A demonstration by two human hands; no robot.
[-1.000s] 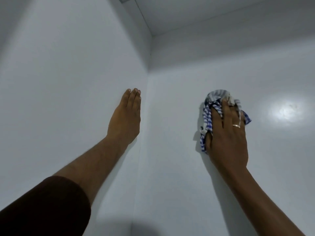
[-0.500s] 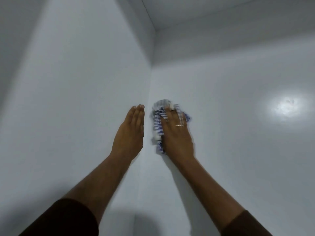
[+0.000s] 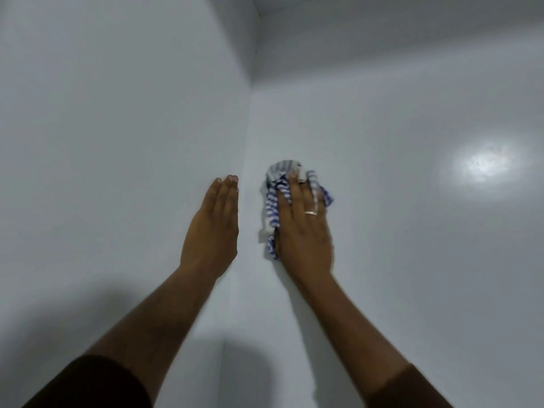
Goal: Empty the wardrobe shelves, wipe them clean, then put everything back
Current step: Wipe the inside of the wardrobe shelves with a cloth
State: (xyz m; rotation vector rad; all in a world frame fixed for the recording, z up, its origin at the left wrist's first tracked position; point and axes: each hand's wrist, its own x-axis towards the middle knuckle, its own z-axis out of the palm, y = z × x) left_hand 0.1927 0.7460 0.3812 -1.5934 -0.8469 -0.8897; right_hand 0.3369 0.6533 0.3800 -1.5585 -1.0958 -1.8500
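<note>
White, glossy wardrobe panels fill the view: a side panel on the left meets a back panel at a vertical inner corner, with a bright patch of reflected light on the back panel towards its right edge. Against the side panel, just beside the corner, the left hand lies flat, fingers straight and together, holding nothing. On the back panel, near the same corner, the right hand presses a crumpled blue-and-white striped cloth to the surface; its fingers are spread over the cloth, and a ring shows on one. Dark sleeves cover both upper forearms.
</note>
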